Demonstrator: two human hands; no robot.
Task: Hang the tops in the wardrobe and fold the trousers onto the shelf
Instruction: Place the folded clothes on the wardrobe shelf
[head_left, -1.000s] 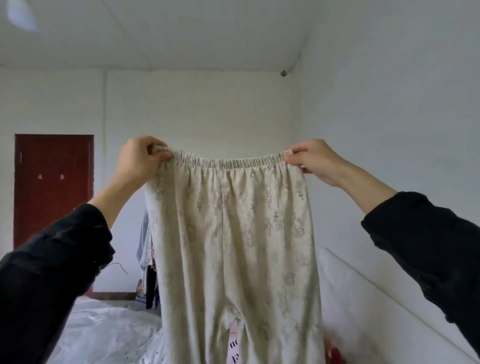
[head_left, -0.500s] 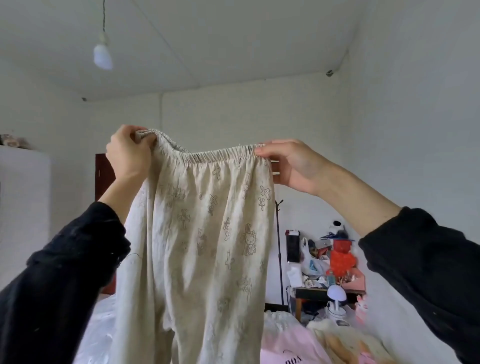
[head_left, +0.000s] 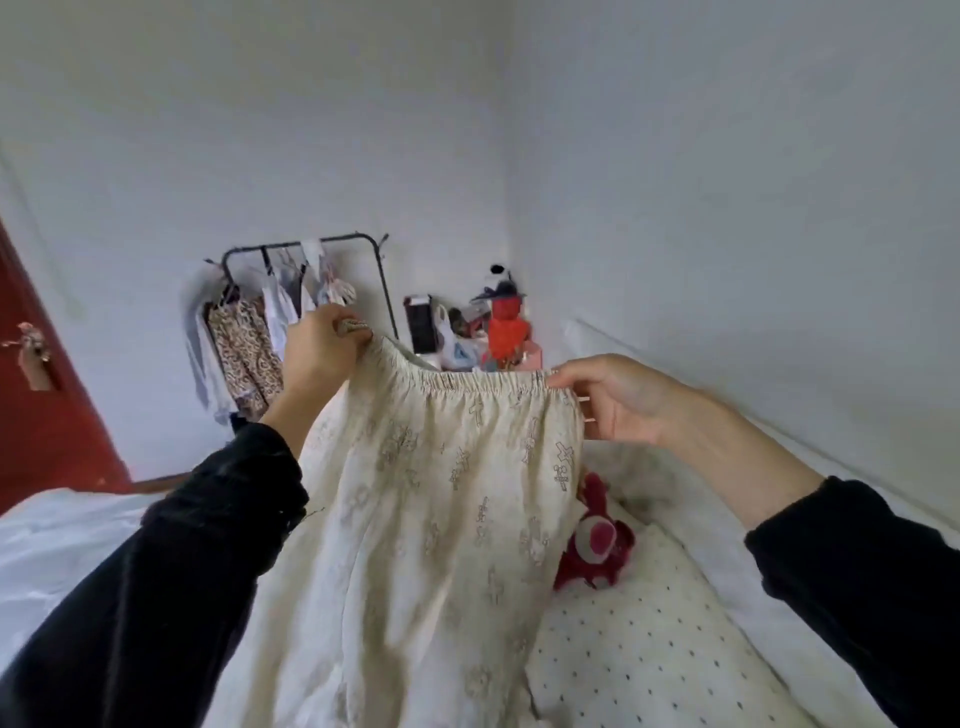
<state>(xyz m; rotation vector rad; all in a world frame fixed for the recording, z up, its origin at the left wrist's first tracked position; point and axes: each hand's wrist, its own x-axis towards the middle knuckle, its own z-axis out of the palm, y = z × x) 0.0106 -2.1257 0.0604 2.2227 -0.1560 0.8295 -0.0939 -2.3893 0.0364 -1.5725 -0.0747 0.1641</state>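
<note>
Seen largest: a white bed (head_left: 67, 540) under everything, with a dotted cream pillow (head_left: 639, 654). Above it hung cream printed cotton trousers (head_left: 441, 519), long axis running down from the elastic waistband, legs falling toward the mattress. Held at both waistband ends: left hand (head_left: 317, 353) clenched round one corner, right hand (head_left: 618, 400) pinching the other, equally near. Judged ready for folding. Farther back stood a black metal clothes rack (head_left: 382, 280); just beside the hanging cloth lay a red plush bear (head_left: 597, 545), possibly in the way.
</note>
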